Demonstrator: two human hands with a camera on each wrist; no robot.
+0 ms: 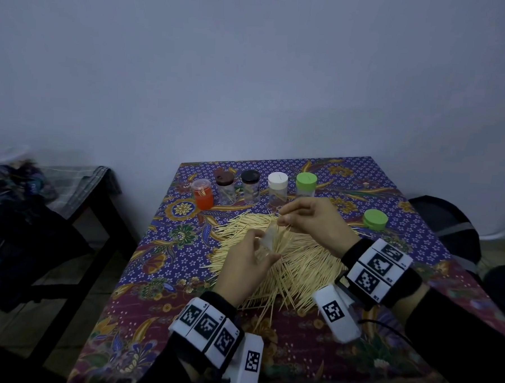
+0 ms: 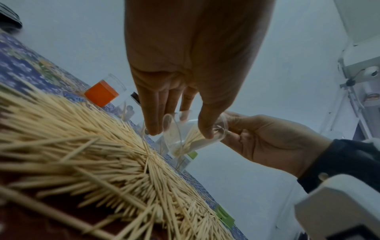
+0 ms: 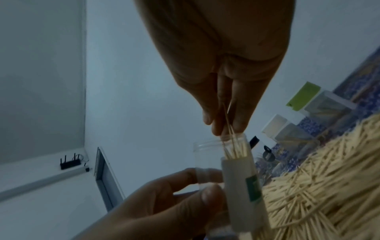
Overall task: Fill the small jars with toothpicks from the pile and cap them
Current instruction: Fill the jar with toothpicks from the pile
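Head view showed, from left to right, a row of capped jars (image 1: pixel 242 188) at the far edge of the table (image 1: pixel 310 349), then the pile (image 1: pixel 294 269) of toothpicks at its centre, then a loose green cap (image 1: pixel 375 219) lying apart at the right. The left hand (image 1: pixel 243 267) gripped a clear jar (image 2: pixel 192 134) between thumb and curled fingers, holding it tilted above the pile with its mouth toward the right hand (image 1: pixel 311 220). The right hand pinched a few toothpicks (image 3: pixel 229 123) between thumb and fingertips, their lower ends already inside the mouth. The jar looked partly filled.

To do this step well, the picks should probably be kept parallel and aligned with the jar's axis, then released only once their tips were past the rim. A steady tilt would likely let them slide to the bottom; stray crossed picks could jam the mouth. Small bundles appeared safer than large ones.
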